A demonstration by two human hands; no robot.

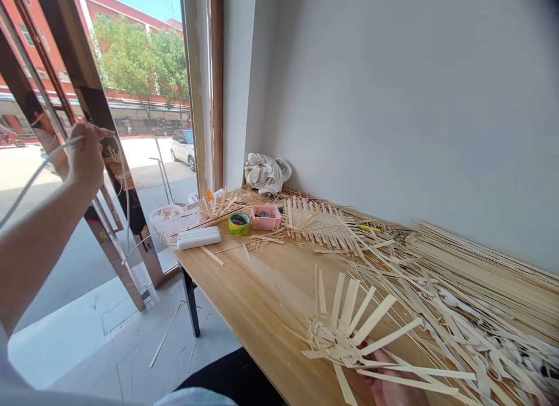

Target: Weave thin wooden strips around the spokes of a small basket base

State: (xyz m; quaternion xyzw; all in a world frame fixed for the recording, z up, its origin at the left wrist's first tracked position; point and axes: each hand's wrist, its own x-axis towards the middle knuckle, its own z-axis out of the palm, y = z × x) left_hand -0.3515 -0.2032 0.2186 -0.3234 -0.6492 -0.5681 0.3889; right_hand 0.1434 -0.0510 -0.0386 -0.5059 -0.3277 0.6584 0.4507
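Note:
My left hand (87, 152) is raised at the left, in front of the glass door, with its fingers closed on a white cable (127, 202). One length of the cable hangs down toward the white power bank (199, 237) at the table corner; another runs off to the left edge. Near the front of the table, my right hand (388, 374) grips a small woven bamboo piece (336, 339) from its right side. Flat strips fan out from that piece, and they hide part of the right fingers.
On the wooden table (244, 283) are a tape roll (239, 224), a pink basket (265, 218), a flat woven bamboo sheet (321, 224) and a clear plastic container (168, 216). Long bamboo strips (489, 272) cover the right side. White crumpled cloth (267, 173) lies by the wall.

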